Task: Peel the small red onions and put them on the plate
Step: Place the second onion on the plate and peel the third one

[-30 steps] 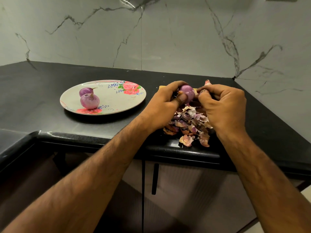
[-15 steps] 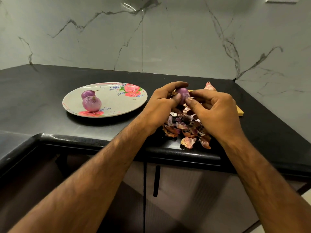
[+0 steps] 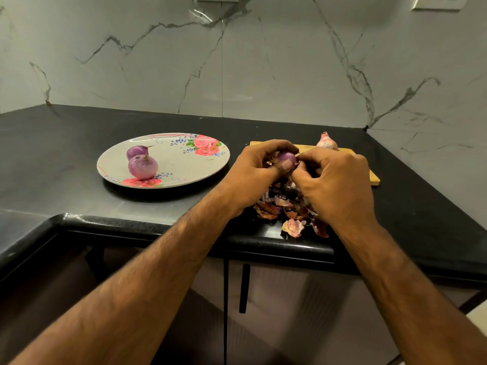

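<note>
Held onion: a small purple-red bulb [image 3: 286, 157], glossy and mostly bare, lifted above the counter between both hands, to the right of the plate.
Left hand: the left hand [image 3: 253, 175] curls around the held onion from the left, thumb pressed across its front and fingers arched over its top.
Right hand: the right hand [image 3: 334, 185] has its fingers curled inward, their tips touching the right side of the held onion. Whether they pinch loose skin or the bulb itself cannot be told.
Peel pile: a heap of torn purple, brown and pale pink skins [image 3: 287, 209] lies on the counter right under the hands, reaching to the front edge.
Unpeeled onion: one pale pink bulb [image 3: 326, 142] with its dry skin on sits on the board, just behind the right hand.
Cutting board: a light wooden board [image 3: 374, 177], mostly hidden by the hands.
Plate: a round cream plate [image 3: 184, 164] with red rose prints, lying flat to the left of the hands.
Peeled onions: two bulbs rest on the left part of the plate, the front one [image 3: 142, 167] touching the back one [image 3: 137, 152].
Countertop: dark stone [image 3: 66, 143] with a rounded front edge.
Wall: grey-veined white marble [image 3: 263, 61] behind the counter.
Cabinet: doors below the counter, one with a black vertical handle [image 3: 243, 288].
</note>
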